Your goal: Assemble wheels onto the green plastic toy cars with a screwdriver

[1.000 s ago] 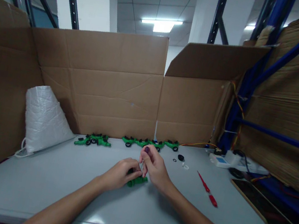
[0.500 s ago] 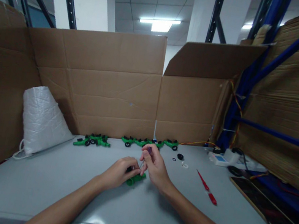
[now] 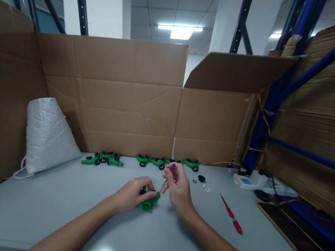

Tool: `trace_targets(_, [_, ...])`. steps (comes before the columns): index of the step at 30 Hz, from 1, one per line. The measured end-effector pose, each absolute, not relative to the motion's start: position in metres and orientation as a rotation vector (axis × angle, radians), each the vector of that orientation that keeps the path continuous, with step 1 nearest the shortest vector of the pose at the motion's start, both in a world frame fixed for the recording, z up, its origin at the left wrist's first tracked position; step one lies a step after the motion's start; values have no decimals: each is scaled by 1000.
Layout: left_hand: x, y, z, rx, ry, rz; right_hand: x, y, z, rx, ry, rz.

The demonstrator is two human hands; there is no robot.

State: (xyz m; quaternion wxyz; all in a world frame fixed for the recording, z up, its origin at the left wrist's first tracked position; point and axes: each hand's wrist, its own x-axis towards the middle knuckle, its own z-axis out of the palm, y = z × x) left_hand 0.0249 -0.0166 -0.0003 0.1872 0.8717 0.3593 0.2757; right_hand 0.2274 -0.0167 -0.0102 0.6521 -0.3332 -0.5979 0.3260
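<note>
A green plastic part (image 3: 148, 204) with a round open end rests low over the table, and my left hand (image 3: 138, 190) is closed on it from the left, hiding its dark upper portion. My right hand (image 3: 178, 185) grips a screwdriver (image 3: 173, 168) by its purple handle. The thin metal shaft slants down and left, and its tip meets the green part close to my left fingertips. Whether a screw sits under the tip is too small to see.
Several green toy vehicles (image 3: 150, 161) with black wheels stand along the back; more (image 3: 103, 158) lie left. A black ring (image 3: 201, 178), a white ring (image 3: 207, 188) and red tweezers (image 3: 231, 213) lie right. A power strip (image 3: 248, 182), a dark panel (image 3: 297, 235) and a white bag (image 3: 49, 135) flank the workspace.
My right hand has moved slightly right with the screwdriver, baring more of its shaft. The green part has turned a little in my left hand, its round end now facing me more.
</note>
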Motion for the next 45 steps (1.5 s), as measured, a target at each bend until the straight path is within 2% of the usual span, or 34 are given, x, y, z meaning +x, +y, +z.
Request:
trace_targets(8, [22, -16, 0, 2451, 1043, 763, 236, -8, -16, -1063, -1616, 398])
trace_targets(16, [14, -13, 7, 2589, 993, 729, 238, -8, -27, -1664, -2094, 130])
trace_targets(20, [11, -13, 9, 2630, 989, 635, 239, -10, -27, -1785, -2196, 71])
trace_targets(31, [3, -8, 1, 2631, 1052, 580, 239, -14, -19, -1787, -2166, 49])
trace_targets(39, [5, -4, -7, 2608, 1161, 697, 233, -16, -17, -1218, -2101, 282])
trace_targets(45, [10, -8, -3, 2592, 1129, 821, 233, -18, -17, -1092, -2046, 323])
